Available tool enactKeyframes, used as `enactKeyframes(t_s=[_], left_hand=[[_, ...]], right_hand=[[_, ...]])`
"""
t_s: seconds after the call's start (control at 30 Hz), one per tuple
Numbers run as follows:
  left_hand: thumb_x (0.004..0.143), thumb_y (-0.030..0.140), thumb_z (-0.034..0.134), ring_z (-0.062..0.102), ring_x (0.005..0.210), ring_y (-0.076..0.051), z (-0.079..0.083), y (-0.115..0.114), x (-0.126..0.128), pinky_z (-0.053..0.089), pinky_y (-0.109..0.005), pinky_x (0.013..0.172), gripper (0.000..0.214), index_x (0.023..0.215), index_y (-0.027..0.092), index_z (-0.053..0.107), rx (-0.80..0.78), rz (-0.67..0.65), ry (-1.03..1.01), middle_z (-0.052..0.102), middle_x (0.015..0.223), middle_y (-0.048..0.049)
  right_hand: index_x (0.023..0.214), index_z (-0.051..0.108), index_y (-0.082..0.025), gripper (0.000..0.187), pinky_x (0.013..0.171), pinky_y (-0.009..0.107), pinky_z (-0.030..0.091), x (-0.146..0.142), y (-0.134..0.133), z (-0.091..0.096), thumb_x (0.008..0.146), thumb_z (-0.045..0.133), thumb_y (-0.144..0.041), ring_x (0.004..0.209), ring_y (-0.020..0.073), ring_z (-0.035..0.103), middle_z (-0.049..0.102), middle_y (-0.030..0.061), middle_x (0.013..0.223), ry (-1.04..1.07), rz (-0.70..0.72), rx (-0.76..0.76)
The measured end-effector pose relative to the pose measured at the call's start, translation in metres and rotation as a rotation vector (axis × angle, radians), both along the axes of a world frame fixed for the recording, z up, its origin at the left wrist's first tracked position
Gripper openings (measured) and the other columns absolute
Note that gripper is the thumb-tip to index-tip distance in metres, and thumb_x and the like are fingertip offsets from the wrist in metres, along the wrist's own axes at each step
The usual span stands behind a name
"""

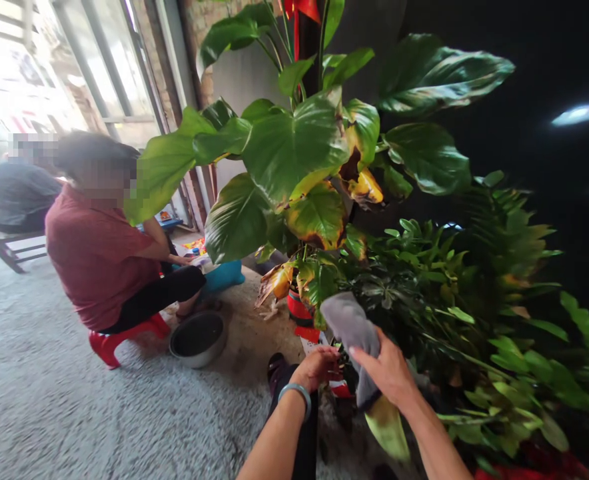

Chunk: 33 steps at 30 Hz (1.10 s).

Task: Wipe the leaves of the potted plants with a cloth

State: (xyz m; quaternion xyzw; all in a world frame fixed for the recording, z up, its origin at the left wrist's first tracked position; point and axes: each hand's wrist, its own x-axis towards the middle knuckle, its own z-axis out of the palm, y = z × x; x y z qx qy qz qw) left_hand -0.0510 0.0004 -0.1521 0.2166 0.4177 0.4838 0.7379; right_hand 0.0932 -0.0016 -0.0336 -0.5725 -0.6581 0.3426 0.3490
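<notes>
My right hand [392,367] grips a grey cloth [352,320], bunched, with its end hanging below my fingers. Just left of it is my left hand [317,369], a bracelet at its wrist; the fingers are curled together, and whatever they hold is hidden. A yellow-green leaf [388,428] hangs beneath the cloth. Ahead rises a tall potted plant with broad leaves [294,147], some yellow with brown edges. Its red pot [299,308] stands in front of my hands. Low leafy plants [424,280] spread to the right of my hands.
To the left, a person in a red shirt [99,260] sits on a red stool [105,347]. Near that person are a dark-lined basin [197,339] and a blue container [223,277]. Another person [14,193] sits farther back. A dark shiny wall [549,67] stands behind the plants.
</notes>
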Motion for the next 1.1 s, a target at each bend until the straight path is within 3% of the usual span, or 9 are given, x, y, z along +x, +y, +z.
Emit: enactKeyframes(t_s=[0.1, 0.2, 0.37, 0.47, 0.63, 0.77, 0.93, 1.0, 1.1], left_hand=[[0.064, 0.029, 0.07, 0.054, 0.065, -0.017, 0.0, 0.0, 0.003, 0.041, -0.032, 0.069, 0.016, 0.063, 0.016, 0.06, 0.013, 0.026, -0.009, 0.058, 0.058, -0.0004], [0.068, 0.027, 0.066, 0.052, 0.064, -0.016, 0.001, -0.001, 0.003, 0.04, -0.032, 0.069, 0.013, 0.062, 0.017, 0.06, 0.023, 0.026, -0.017, 0.055, 0.056, 0.0004], [0.055, 0.023, 0.073, 0.043, 0.05, -0.009, 0.005, -0.002, 0.0, 0.043, -0.03, 0.064, 0.019, 0.06, 0.017, 0.056, 0.012, -0.004, 0.005, 0.05, 0.05, 0.0052], [0.051, 0.026, 0.075, 0.044, 0.049, -0.009, 0.004, 0.0, 0.0, 0.043, -0.031, 0.064, 0.025, 0.06, 0.017, 0.053, 0.005, 0.001, 0.027, 0.048, 0.049, 0.0061], [0.052, 0.029, 0.074, 0.049, 0.054, -0.014, -0.004, 0.004, 0.002, 0.042, -0.034, 0.066, 0.025, 0.062, 0.018, 0.053, -0.017, 0.032, 0.042, 0.049, 0.05, 0.0046], [0.059, 0.033, 0.069, 0.052, 0.061, -0.016, -0.005, 0.003, 0.003, 0.041, -0.033, 0.067, 0.021, 0.066, 0.018, 0.056, -0.007, 0.054, 0.023, 0.054, 0.055, 0.0025], [0.052, 0.026, 0.073, 0.045, 0.052, -0.011, 0.003, 0.0, -0.001, 0.042, -0.031, 0.063, 0.023, 0.061, 0.018, 0.053, -0.001, 0.01, 0.023, 0.049, 0.051, 0.0046], [0.051, 0.027, 0.075, 0.045, 0.051, -0.01, 0.004, 0.0, -0.002, 0.042, -0.031, 0.064, 0.026, 0.062, 0.018, 0.053, 0.003, 0.01, 0.029, 0.049, 0.051, 0.0053], [0.05, 0.029, 0.076, 0.044, 0.051, -0.011, 0.001, 0.003, -0.002, 0.041, -0.032, 0.064, 0.028, 0.062, 0.018, 0.052, -0.005, 0.01, 0.041, 0.047, 0.05, 0.0058]], right_hand=[[0.096, 0.07, -0.02, 0.042, 0.081, 0.039, 0.05, 0.012, -0.023, -0.01, 0.056, 0.063, -0.029, 0.085, 0.0303, 0.069, 0.077, 0.0079, 0.086, -0.026, 0.191, -0.134], [0.096, 0.071, -0.019, 0.04, 0.08, 0.038, 0.051, 0.024, -0.033, 0.007, 0.059, 0.063, -0.032, 0.086, 0.0288, 0.069, 0.077, 0.0075, 0.09, 0.051, 0.248, -0.138], [0.106, 0.066, -0.016, 0.054, 0.078, 0.037, 0.052, 0.015, -0.003, 0.041, 0.061, 0.065, -0.046, 0.086, 0.029, 0.068, 0.076, 0.0117, 0.094, 0.172, -0.107, 0.176], [0.113, 0.062, -0.013, 0.061, 0.082, 0.042, 0.051, 0.003, 0.012, 0.029, 0.061, 0.063, -0.044, 0.092, 0.0325, 0.068, 0.074, 0.0167, 0.099, 0.081, -0.167, 0.185], [0.105, 0.067, -0.015, 0.05, 0.08, 0.041, 0.052, 0.007, -0.011, -0.014, 0.058, 0.06, -0.029, 0.086, 0.0322, 0.07, 0.076, 0.0134, 0.088, -0.128, 0.105, -0.089], [0.102, 0.068, -0.018, 0.045, 0.083, 0.039, 0.052, 0.023, -0.031, -0.004, 0.059, 0.06, -0.031, 0.091, 0.0304, 0.07, 0.077, 0.01, 0.094, -0.047, 0.209, -0.116], [0.107, 0.065, -0.018, 0.053, 0.081, 0.037, 0.052, 0.021, -0.009, 0.036, 0.063, 0.062, -0.047, 0.09, 0.0284, 0.069, 0.076, 0.0103, 0.096, 0.1, -0.043, 0.143], [0.113, 0.063, -0.016, 0.059, 0.083, 0.037, 0.051, 0.014, 0.003, 0.034, 0.062, 0.062, -0.048, 0.092, 0.0291, 0.068, 0.075, 0.0122, 0.099, 0.107, -0.137, 0.218], [0.111, 0.064, -0.015, 0.056, 0.083, 0.04, 0.051, 0.006, 0.006, 0.01, 0.061, 0.062, -0.041, 0.091, 0.0315, 0.069, 0.075, 0.014, 0.095, -0.001, -0.118, 0.142]])
